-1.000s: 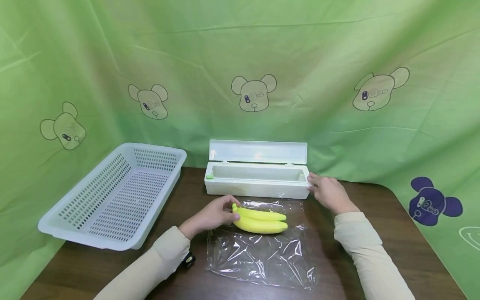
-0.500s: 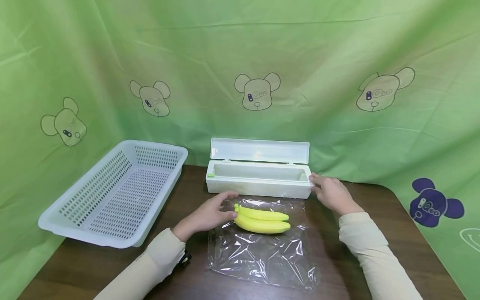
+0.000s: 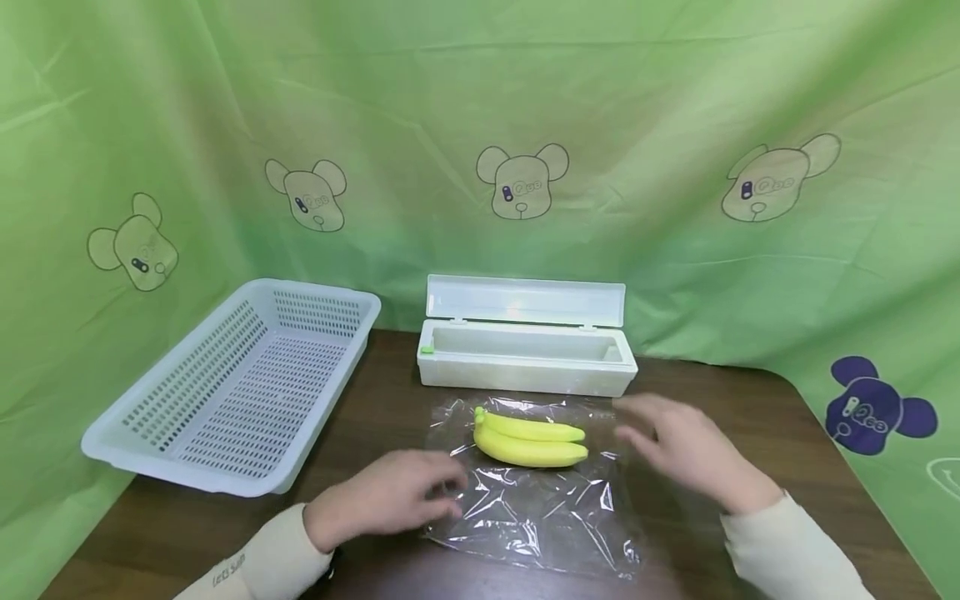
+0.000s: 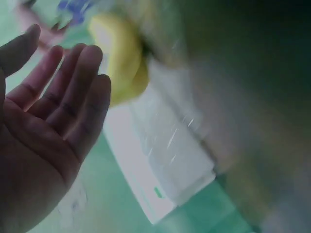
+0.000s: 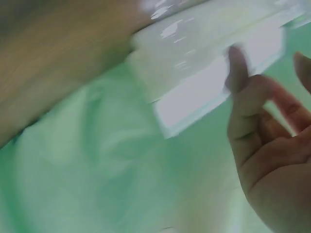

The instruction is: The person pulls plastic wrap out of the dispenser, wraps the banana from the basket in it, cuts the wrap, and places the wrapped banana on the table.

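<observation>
well, the readable writing sits mostly on the green backdrop [image 3: 397,100]: the purple printed head [image 3: 870,415] at the right carries what looks like "qee", and four outlined heads [image 3: 522,187] repeat a similar mark, too faint on some to spell out. that makes five printed heads in full, plus part of a white smiling outline [image 3: 947,477] cut by the right edge. dark lettering [image 3: 228,570] on the cream left sleeve [image 3: 277,550] starts "lets", and the following word is unclear.

two yellow bananas [image 3: 528,452], joined at one stem, lie on one clear plastic sheet [image 3: 540,517], towards its far edge, stem to the left. the sheet is spread creased on the brown counter [image 3: 390,392], just in front of one white box [image 3: 525,379]. the box has one lid [image 3: 525,300], hinged back and upright, and one green piece [image 3: 427,350] at its left end. one pale slotted basket [image 3: 180,475] stands at the left, apart from the box.

both hands are released and grasp nothing. the left hand [image 3: 393,493] is over the sheet's left edge, its fingers loosely bent; the right hand [image 3: 697,450], blurred, is by the sheet's right edge, near the box, fingers relaxed. whether either touches the sheet, i cannot tell.
</observation>
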Tool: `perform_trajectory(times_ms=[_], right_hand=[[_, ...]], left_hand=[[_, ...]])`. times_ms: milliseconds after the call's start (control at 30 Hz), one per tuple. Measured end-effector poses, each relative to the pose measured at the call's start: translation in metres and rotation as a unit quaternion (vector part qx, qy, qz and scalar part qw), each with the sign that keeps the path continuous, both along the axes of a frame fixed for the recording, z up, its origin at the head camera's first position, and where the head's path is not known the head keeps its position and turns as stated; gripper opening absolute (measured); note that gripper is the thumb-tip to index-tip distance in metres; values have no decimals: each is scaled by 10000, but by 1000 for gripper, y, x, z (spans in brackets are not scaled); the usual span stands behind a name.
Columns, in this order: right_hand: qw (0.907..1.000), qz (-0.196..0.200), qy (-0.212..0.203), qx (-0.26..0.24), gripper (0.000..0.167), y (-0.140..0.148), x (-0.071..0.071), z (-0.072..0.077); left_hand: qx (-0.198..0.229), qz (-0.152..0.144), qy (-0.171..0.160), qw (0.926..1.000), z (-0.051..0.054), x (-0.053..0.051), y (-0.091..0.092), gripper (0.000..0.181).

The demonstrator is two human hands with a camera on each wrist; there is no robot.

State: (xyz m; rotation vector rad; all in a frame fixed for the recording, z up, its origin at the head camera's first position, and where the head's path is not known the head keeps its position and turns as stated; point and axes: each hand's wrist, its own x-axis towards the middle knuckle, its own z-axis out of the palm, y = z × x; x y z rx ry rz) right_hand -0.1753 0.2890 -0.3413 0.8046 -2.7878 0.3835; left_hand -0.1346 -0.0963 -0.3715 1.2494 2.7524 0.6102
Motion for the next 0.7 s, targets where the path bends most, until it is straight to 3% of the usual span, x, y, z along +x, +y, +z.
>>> perform_trajectory(times_ms=[100,200,367,467,567,700], right_hand=[[9984,494,-97,258,36,-8,36,-4],[9927,769,-604,706,39,-11,64,-16],[9848,799,-1211,958,37,-9,86,-45],[9882,790,-943,909,30,-8,93,-63],[9929,825,-211,827,27,-9,99,-77],[9927,891,352,738,31,-8,106,-85]], left_hand=[[-785,-165,615,9949,-13,13,1,28],[-1302,-131,1130,9849,-22,23,2,29],[-1409,-49,1679,9757,-30,29,3,16],[-1242,-60,1847,9749,-33,30,2,12],[-1020,-87,1851,9774,-36,32,0,14],[-753,-234,1818,9802,-37,37,-3,17]])
